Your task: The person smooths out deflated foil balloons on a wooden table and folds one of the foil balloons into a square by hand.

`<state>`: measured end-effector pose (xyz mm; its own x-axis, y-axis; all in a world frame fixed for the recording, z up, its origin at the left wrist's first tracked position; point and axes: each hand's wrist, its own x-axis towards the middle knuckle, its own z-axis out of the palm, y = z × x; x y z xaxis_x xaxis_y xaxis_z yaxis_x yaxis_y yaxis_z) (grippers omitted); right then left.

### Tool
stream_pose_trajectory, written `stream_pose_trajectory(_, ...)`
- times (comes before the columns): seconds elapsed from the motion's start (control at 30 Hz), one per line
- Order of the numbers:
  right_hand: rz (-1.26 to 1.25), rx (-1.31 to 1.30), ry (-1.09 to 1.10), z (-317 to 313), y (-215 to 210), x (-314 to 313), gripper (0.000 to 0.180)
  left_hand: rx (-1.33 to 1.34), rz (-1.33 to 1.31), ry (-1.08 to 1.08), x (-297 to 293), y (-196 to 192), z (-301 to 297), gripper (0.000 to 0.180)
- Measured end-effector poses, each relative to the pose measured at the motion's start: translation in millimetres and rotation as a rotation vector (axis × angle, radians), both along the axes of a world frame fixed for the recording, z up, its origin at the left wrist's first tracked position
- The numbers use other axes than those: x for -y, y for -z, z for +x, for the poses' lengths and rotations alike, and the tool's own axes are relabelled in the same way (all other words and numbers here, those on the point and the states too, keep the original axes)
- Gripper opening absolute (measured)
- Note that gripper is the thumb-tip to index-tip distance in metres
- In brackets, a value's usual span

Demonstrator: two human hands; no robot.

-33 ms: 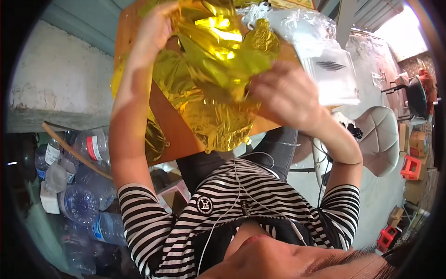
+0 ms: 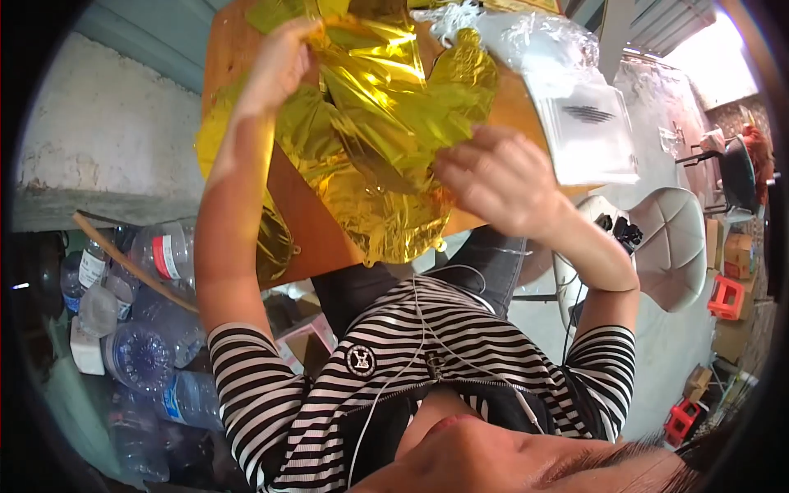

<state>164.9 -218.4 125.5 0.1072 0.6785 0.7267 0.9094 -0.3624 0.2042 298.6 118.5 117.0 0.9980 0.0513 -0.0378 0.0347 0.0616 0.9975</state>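
My left hand [image 2: 288, 66] is closed on the upper left edge of a flat, shiny gold foil balloon [image 2: 374, 82], lifting it over the far part of the table. At the balloon's lower right edge, my right hand [image 2: 501, 181] has its fingers bent inward and seems to pinch the foil; its fingertips are slightly blurred and the thumb is hidden. Beneath lie more uninflated gold foil balloons [image 2: 394, 222], creased and overlapping, with small tabs on their near edges. Another gold piece with a rounded end [image 2: 468, 62] lies at the right.
The wooden table [image 2: 300, 214] carries a stack of clear plastic sleeves [image 2: 588, 140] and crumpled clear film [image 2: 542, 41] on its right. Large plastic bottles [image 2: 140, 353] crowd the floor at left. A pale padded chair [image 2: 670, 246] and red stools [image 2: 727, 296] stand at right.
My left hand has come slightly down and nearer with the foil's edge. The lifted foil hangs lower, uncovering more of the rounded gold piece. My right hand has shifted slightly nearer.
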Motion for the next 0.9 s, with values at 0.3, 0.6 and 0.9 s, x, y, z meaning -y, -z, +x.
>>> stream_pose_trajectory(0.3,-0.104,-0.269,-0.080,-64.5,83.0,-23.7,0.030,-0.318,0.367,-0.045,3.9,86.4,-27.0,0.032)
stream_pose_trajectory(0.6,-0.087,-0.355,-0.091,-88.8,104.9,-30.4,0.028,-0.174,0.734,-0.022,11.1,94.4,-33.5,0.045)
stream_pose_trajectory(0.9,-0.116,-0.427,-0.122,-88.2,110.5,-33.2,0.029,0.608,1.237,-0.120,18.6,109.1,-78.5,0.050)
